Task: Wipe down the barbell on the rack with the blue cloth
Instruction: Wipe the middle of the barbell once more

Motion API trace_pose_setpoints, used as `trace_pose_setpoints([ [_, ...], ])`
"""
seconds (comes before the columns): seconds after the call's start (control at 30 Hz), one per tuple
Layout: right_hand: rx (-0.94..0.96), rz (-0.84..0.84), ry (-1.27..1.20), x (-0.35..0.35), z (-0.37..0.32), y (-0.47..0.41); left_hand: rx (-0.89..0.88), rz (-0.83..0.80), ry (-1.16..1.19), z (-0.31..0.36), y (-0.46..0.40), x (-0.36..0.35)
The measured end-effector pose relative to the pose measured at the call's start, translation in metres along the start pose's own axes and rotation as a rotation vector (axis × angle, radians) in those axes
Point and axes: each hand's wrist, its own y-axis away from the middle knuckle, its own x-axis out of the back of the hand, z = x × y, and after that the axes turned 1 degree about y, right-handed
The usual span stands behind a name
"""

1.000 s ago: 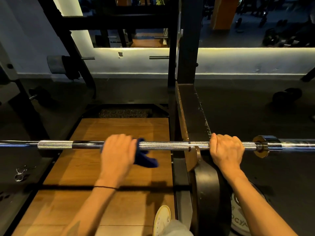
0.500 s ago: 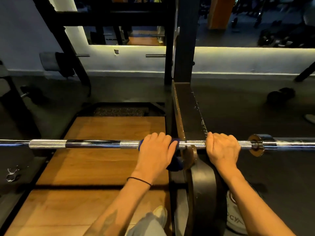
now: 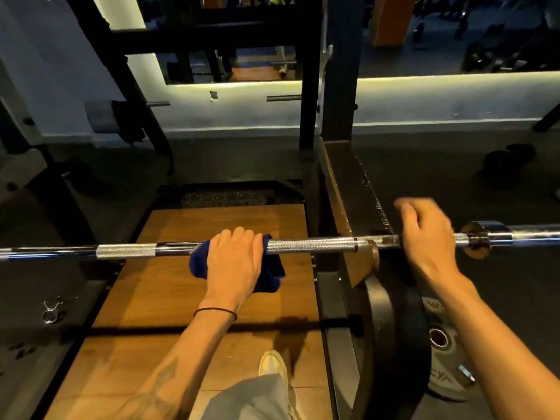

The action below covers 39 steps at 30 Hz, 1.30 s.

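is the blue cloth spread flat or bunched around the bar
Bunched. The blue cloth is wrapped over the barbell under the left hand, its loose folds hanging below the bar.

The rack carries the barbell across its arm; below, a wooden platform bears 1 shoe.

This is a gym. A long shiny metal barbell rests across a big black steel rack. At 5 o'clock, round black weight plates lean. At 12 o'clock hangs a wide wall mirror.
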Motion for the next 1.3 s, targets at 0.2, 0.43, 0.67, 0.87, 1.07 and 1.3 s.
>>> trace_pose_setpoints([
  [0.2,0.424,0.133,-0.166,-0.019,-0.142,0.015,-0.048,-0.047,0.026,-0.003,0.005,0.001],
  [0.43,0.392,-0.393,0.820,-0.117,-0.106,0.037,0.001,-0.106,0.139,-0.011,0.005,0.002],
  [0.67,0.358,-0.243,0.902,-0.127,-0.108,0.046,0.172,-0.025,0.203,0.031,-0.003,0.006],
  [0.87,0.399,-0.193,0.898,-0.131,-0.100,0.041,-0.041,0.048,0.184,0.010,-0.009,0.012],
  [1.07,0.356,-0.021,0.740,-0.139,-0.094,0.043,0.031,0.124,-0.004,-0.139,0.030,-0.008],
  [1.3,0.379,0.171,0.619,-0.146,-0.093,0.042,0.304,0.198,0.183,-0.082,0.018,-0.013],
])
